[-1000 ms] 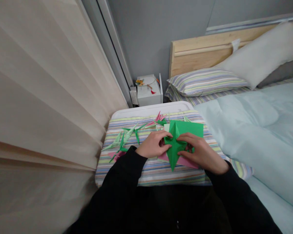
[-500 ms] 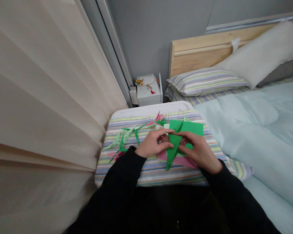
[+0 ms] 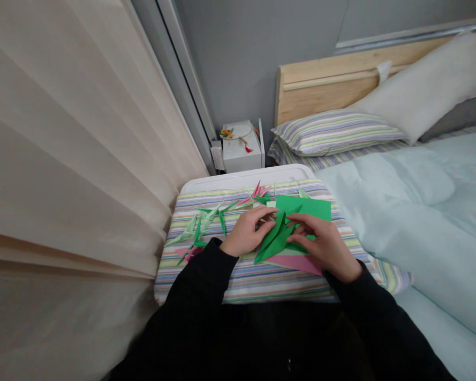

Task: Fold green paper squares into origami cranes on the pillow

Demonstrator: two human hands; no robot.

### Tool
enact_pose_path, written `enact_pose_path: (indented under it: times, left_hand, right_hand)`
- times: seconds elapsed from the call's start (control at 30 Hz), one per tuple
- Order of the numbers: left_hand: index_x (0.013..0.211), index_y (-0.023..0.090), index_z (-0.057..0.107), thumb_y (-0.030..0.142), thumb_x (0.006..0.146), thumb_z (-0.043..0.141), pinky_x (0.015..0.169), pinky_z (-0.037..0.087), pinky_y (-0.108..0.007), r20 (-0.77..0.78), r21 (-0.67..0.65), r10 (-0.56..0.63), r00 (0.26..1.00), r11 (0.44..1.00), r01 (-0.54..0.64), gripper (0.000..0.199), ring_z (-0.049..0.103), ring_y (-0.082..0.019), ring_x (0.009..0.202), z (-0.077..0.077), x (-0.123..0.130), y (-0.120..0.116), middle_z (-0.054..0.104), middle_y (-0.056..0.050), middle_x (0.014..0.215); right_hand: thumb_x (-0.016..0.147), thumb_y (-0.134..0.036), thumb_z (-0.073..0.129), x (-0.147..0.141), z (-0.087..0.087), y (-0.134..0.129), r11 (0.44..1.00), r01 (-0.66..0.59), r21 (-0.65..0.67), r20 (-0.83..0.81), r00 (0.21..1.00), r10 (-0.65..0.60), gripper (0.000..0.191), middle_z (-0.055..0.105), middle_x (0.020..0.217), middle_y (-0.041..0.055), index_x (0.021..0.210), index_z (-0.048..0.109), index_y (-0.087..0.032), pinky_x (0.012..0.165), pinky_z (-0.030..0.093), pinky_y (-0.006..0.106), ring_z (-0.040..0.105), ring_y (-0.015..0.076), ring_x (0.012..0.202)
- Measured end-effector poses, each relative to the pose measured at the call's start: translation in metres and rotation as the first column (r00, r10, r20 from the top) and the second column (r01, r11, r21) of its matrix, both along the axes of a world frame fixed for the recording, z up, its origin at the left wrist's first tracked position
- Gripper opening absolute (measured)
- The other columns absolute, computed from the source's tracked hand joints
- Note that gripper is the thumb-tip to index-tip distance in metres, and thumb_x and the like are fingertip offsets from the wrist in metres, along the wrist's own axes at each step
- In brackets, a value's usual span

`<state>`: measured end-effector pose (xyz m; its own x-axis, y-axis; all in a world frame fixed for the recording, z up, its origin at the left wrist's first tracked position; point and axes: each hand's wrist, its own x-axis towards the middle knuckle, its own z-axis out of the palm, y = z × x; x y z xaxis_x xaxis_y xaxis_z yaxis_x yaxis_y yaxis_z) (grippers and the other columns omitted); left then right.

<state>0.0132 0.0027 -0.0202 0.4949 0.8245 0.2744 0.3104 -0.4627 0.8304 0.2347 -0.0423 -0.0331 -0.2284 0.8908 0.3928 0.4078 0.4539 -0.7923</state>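
Observation:
A half-folded piece of green origami paper (image 3: 274, 244) is between my two hands, its pointed flaps spread apart. At its upper left edge, my left hand (image 3: 249, 232) grips it with curled fingers and thumb. From the other side, the fingertips of my right hand (image 3: 324, 242) pinch a flap; part of that contact is hidden. Beneath lie a flat green paper sheet (image 3: 319, 208) and a pink paper sheet (image 3: 295, 262). Left of my hands are finished green paper cranes (image 3: 221, 216) and a pale green crane (image 3: 188, 231).
A striped cloth (image 3: 241, 286) covers the white-rimmed table (image 3: 246, 180). Pink folded paper (image 3: 259, 190) lies at its far side. A pale curtain (image 3: 103, 159) hangs at left, and a bed with a light blue quilt (image 3: 420, 211) stands at right. Behind is a white nightstand (image 3: 241, 159).
The green folded paper has turned and opened: its lower point swung left and its flaps now stand apart. My fingers have shifted their hold slightly.

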Motion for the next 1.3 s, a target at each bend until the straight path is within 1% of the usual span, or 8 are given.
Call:
enact_pose_path:
  times: [0.17, 0.37, 0.6, 0.7, 0.77, 0.87, 1.13, 1.3]
  left_hand:
    - [0.109, 0.014, 0.076, 0.030, 0.092, 0.066, 0.085, 0.058, -0.033, -0.001, -0.073, 0.007, 1.000, 0.997, -0.007, 0.025, 0.072, -0.022, 0.095, -0.003, 0.001, 0.001, 0.076, -0.012, 0.107]
    - [0.113, 0.013, 0.074, 0.035, 0.084, 0.076, 0.089, 0.057, -0.036, 0.038, -0.197, -0.020, 0.999, 0.980, 0.027, 0.036, 0.072, -0.024, 0.099, -0.001, 0.001, -0.002, 0.076, -0.012, 0.106]
    - [0.110, 0.011, 0.070, 0.034, 0.091, 0.065, 0.072, 0.053, -0.032, -0.096, -0.118, 0.102, 0.990, 0.987, -0.113, 0.030, 0.064, -0.019, 0.075, -0.003, 0.000, 0.001, 0.070, -0.008, 0.088]
    - [0.142, 0.016, 0.055, 0.027, 0.093, 0.061, 0.074, 0.055, -0.033, -0.048, -0.091, 0.158, 0.986, 0.983, -0.161, 0.050, 0.067, -0.019, 0.081, -0.004, -0.001, 0.002, 0.070, -0.013, 0.114]
    - [0.150, 0.022, 0.049, 0.028, 0.094, 0.063, 0.083, 0.057, -0.035, -0.008, -0.024, 0.116, 0.993, 0.993, -0.116, 0.058, 0.068, -0.024, 0.106, -0.002, -0.002, 0.000, 0.061, -0.016, 0.138]
    - [0.140, 0.027, 0.060, 0.038, 0.087, 0.076, 0.099, 0.056, -0.041, 0.028, 0.037, -0.008, 1.000, 0.999, 0.007, 0.056, 0.052, -0.032, 0.138, 0.005, -0.004, -0.003, 0.049, -0.015, 0.155]
    - [0.111, 0.020, 0.067, 0.034, 0.071, 0.089, 0.094, 0.056, -0.042, -0.003, -0.121, -0.032, 0.999, 0.992, 0.031, 0.048, 0.053, -0.036, 0.138, 0.005, -0.003, -0.005, 0.048, -0.017, 0.157]
    - [0.099, 0.017, 0.063, 0.031, 0.073, 0.087, 0.098, 0.053, -0.043, 0.202, -0.260, 0.046, 0.978, 0.966, 0.009, 0.038, 0.062, -0.032, 0.127, 0.002, -0.002, 0.002, 0.058, -0.017, 0.148]
  right_hand:
    - [0.090, -0.014, 0.068, -0.002, 0.002, 0.001, 0.997, -0.058, 0.050, 0.104, 0.993, 0.052, 0.019, 0.071, 0.084, 0.0038, 0.109, 0.071, -0.017, 0.068, 0.056, 0.031, 0.070, 0.0181, 0.068]
    - [0.089, -0.018, 0.071, -0.010, 0.001, 0.001, 0.994, 0.064, 0.089, 0.219, 0.972, -0.083, 0.014, 0.072, 0.085, 0.0040, 0.103, 0.068, -0.019, 0.062, 0.050, 0.030, 0.062, 0.0165, 0.060]
    - [0.089, -0.021, 0.068, -0.012, -0.003, -0.001, 0.992, 0.118, -0.042, 0.142, 0.984, -0.111, 0.020, 0.077, 0.089, 0.0034, 0.108, 0.061, -0.021, 0.055, 0.047, 0.028, 0.057, 0.0131, 0.048]
    - [0.090, -0.022, 0.066, -0.010, 0.001, -0.003, 0.991, 0.130, -0.033, 0.113, 0.986, -0.125, 0.009, 0.077, 0.083, 0.0017, 0.097, 0.060, -0.022, 0.052, 0.042, 0.027, 0.052, 0.0117, 0.045]
    - [0.091, -0.022, 0.066, -0.009, 0.006, -0.004, 0.991, 0.137, -0.011, 0.106, 0.985, -0.135, 0.006, 0.074, 0.077, 0.0001, 0.092, 0.060, -0.022, 0.051, 0.039, 0.027, 0.050, 0.0113, 0.044]
    - [0.091, -0.022, 0.067, -0.009, 0.014, -0.004, 0.989, 0.146, 0.039, 0.124, 0.981, -0.149, 0.006, 0.071, 0.071, -0.0017, 0.092, 0.062, -0.022, 0.051, 0.037, 0.027, 0.049, 0.0113, 0.044]
    - [0.094, -0.019, 0.063, -0.026, 0.022, 0.000, 0.977, 0.135, 0.167, 0.152, 0.975, -0.161, 0.004, 0.070, 0.079, 0.0019, 0.095, 0.065, -0.022, 0.061, 0.046, 0.029, 0.062, 0.0163, 0.063]
    - [0.094, -0.032, 0.069, -0.022, 0.024, -0.010, 0.834, 0.533, 0.139, -0.164, 0.844, -0.512, 0.019, 0.067, 0.104, 0.0090, 0.108, 0.062, -0.023, 0.062, 0.053, 0.032, 0.063, 0.0194, 0.077]
